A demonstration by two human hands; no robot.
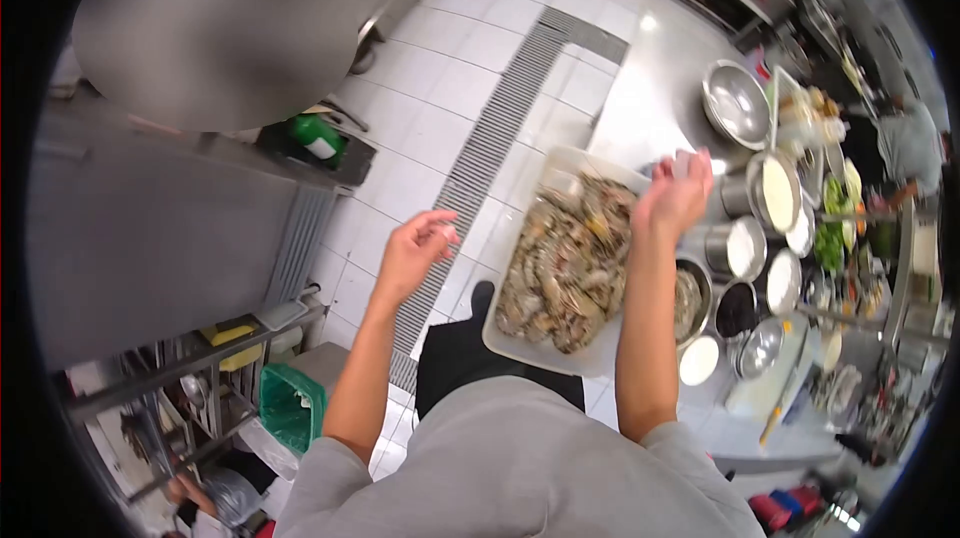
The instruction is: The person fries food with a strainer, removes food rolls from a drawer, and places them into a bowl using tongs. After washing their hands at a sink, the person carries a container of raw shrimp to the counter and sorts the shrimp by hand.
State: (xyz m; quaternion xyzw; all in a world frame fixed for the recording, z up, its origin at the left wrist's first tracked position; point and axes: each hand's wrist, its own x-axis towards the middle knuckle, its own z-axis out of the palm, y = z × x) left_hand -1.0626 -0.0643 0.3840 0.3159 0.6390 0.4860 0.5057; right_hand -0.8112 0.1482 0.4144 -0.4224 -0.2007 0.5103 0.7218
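Observation:
A white plastic tub [515,342] full of raw shrimp [565,273] sits in front of my body, its right side by the steel counter. My left hand [415,253] hangs in the air left of the tub, fingers curled toward the thumb. Something small and pale may be at its fingertips, too small to name. My right hand [675,198] is raised over the tub's upper right edge, by the counter. Its fingers are bent in, and a pale patch shows between them that I cannot make out. Neither hand touches the shrimp.
On the counter [655,73] stand a steel bowl [737,103], several steel pots [740,246] and a cutting board [765,378]. A floor drain grate [500,138] runs across white tiles. A green-lined bin [292,406] is lower left. Another person [910,148] works at far right.

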